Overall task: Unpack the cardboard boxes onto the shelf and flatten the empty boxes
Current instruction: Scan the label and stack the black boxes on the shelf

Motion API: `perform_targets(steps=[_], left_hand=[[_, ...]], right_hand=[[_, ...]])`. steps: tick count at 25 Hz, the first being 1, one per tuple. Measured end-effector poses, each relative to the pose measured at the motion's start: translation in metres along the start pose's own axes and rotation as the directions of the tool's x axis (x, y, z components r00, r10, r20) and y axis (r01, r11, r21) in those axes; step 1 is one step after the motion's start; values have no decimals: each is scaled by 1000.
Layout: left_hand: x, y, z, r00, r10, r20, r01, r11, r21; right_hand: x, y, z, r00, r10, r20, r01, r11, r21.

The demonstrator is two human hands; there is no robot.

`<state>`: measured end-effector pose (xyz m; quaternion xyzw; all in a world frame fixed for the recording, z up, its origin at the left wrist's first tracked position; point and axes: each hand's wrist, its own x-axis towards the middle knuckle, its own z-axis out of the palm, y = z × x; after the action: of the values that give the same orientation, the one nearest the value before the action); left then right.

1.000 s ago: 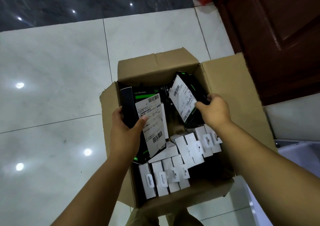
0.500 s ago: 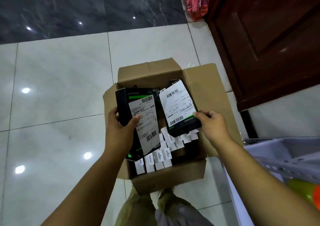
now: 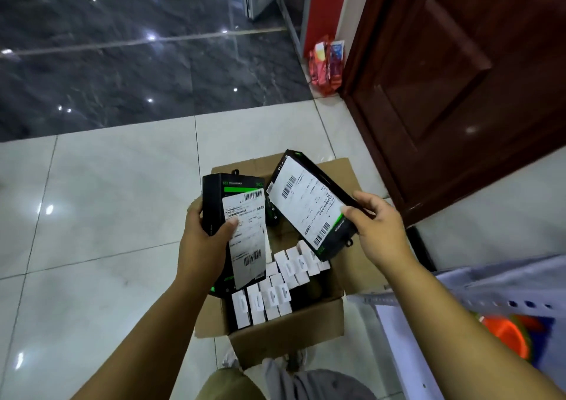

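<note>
Evidently early on, the left hand (image 3: 200,240) and right hand (image 3: 378,231) are each gripping a black package (image 3: 235,216) above the open cardboard box (image 3: 284,329), where many white packs (image 3: 275,289) are awaiting shelving.

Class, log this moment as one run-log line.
left hand: holds black pack | right hand: holds black pack | carton: open, white boxes inside

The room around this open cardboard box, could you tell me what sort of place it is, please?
Probably a small shop's stockroom: an open brown cardboard box of identical small white retail packs, barcode-labelled black boxes, and a grey metal shelf rack.
</note>
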<state>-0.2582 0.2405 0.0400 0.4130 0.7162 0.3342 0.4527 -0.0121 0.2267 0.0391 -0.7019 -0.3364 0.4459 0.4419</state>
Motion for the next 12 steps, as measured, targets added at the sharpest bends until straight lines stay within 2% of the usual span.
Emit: perform_targets(steps=[7, 12], left_hand=[[11, 37, -35, 986, 129, 102, -125, 991, -44], [15, 66, -54, 935, 276, 222, -277, 960, -28]], right_hand=[[-37, -48, 4, 984, -128, -127, 116, 989, -97], [-86, -73, 1, 941, -202, -272, 173, 977, -127]])
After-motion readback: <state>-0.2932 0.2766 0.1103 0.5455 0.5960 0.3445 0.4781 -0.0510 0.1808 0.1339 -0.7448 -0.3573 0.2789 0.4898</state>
